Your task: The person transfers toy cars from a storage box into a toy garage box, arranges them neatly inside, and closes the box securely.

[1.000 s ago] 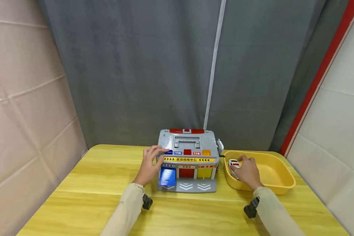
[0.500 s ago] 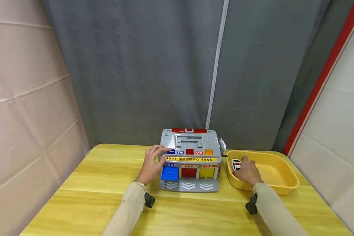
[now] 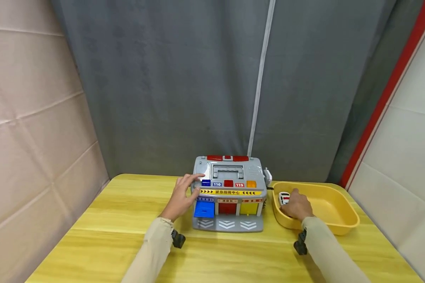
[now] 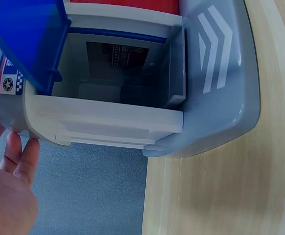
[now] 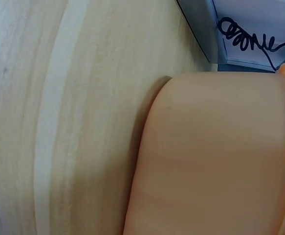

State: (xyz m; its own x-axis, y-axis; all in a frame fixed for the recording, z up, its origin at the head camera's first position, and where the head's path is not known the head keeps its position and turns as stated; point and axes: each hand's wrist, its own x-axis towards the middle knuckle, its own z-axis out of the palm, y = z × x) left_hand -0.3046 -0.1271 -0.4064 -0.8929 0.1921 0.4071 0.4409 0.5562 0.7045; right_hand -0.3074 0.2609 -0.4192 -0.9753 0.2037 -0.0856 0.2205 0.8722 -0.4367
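A grey toy garage (image 3: 227,192) stands at the middle of the table. Its blue door (image 3: 204,209) is swung up, and the left wrist view looks into the bare compartment (image 4: 118,73) behind it. My left hand (image 3: 182,197) rests at the garage's left end, one finger by the blue button (image 3: 206,182) on the roof; fingertips (image 4: 27,159) touch the side wall. Inside the yellow basin (image 3: 334,200), my right hand (image 3: 298,205) holds a white toy car (image 3: 284,197) with red and black markings, near the left wall. My fingers partly cover the car.
The red door (image 3: 227,208) and yellow door (image 3: 249,208) of the garage are down. A white piece (image 3: 267,176) sticks out on its right side, and a coiled black cord (image 5: 245,36) hangs there. A grey curtain (image 3: 184,98) rises behind the table (image 3: 127,220).
The blue door has swung up from slanting to nearly level. My left finger has shifted slightly back from the blue button. My right hand has turned the toy car a little inside the basin.
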